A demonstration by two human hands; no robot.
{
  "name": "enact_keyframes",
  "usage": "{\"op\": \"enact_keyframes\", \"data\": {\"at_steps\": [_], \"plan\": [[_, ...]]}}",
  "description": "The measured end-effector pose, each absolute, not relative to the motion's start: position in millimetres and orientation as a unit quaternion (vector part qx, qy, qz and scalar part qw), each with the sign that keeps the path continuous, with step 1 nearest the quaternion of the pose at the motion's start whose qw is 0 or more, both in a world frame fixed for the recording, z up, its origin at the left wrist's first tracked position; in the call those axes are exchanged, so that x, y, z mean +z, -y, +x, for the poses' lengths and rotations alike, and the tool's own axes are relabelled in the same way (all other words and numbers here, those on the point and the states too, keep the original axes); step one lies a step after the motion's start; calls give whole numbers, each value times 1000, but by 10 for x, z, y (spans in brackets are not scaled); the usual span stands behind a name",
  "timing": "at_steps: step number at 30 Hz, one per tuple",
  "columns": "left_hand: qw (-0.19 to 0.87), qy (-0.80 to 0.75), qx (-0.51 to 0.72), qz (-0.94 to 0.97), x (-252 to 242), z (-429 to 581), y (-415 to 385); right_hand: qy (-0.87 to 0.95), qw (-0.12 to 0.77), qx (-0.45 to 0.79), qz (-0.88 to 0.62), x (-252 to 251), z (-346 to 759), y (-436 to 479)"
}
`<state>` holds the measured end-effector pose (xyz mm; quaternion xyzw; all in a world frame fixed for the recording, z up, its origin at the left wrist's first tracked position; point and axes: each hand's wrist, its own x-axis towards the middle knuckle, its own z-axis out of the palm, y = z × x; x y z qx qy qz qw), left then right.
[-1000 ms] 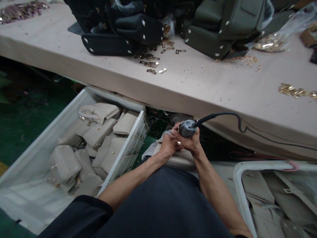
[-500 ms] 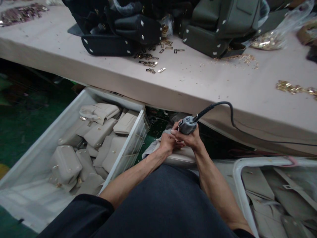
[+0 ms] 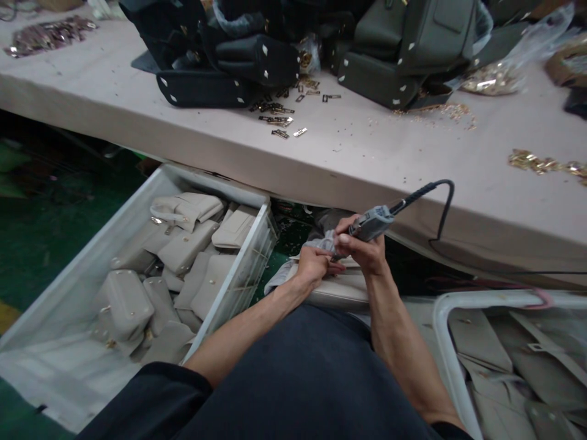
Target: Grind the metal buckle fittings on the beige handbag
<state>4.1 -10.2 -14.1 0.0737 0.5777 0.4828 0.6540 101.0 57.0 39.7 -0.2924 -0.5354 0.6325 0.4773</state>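
My right hand (image 3: 364, 247) is wrapped round a grey corded electric screwdriver (image 3: 372, 223), which is tilted with its cable end up and to the right. Its tip points down toward my left hand (image 3: 316, 264). The fingers of my left hand are closed near that tip, and what they pinch is too small to make out. Under both hands a light beige handbag (image 3: 342, 292) lies across my lap, partly covered by my hands and shirt. Some grey cloth (image 3: 280, 275) shows just left of the bag.
At left stands a white plastic crate (image 3: 229, 281) holding several beige bags. Another white bin (image 3: 440, 324) with beige bag pieces is at right. The table (image 3: 348, 153) ahead bears black bags (image 3: 206, 85), dark green bags (image 3: 373, 79) and loose metal fittings (image 3: 275, 116). A black cable (image 3: 447, 214) crosses its edge.
The screwdriver has tilted further over, its cable end swinging right, and my right hand has shifted slightly right with it. My left hand stays nearly in place on the bag.
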Motion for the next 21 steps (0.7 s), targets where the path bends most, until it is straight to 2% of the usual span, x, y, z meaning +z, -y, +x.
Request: {"op": "enact_keyframes", "data": {"at_steps": [2, 5, 10, 13, 17, 21], "plan": [[657, -577, 482, 64, -104, 51, 99, 519, 468, 664, -266, 411, 1101, -580], [654, -575, 487, 63, -67, 63, 101, 510, 504, 645, -265, 439, 1151, -564], [650, -573, 494, 72, -44, 78, 117, 427, 649, 504, -377, 475, 952, -550], [651, -568, 500, 64, -59, 84, 122, 400, 685, 437, -425, 480, 846, -527], [652, -548, 519, 66, -117, 82, 115, 458, 647, 465, -394, 501, 944, -451], [638, -565, 520, 50, -161, 61, 110, 543, 491, 627, -267, 573, 1137, -441]]}}
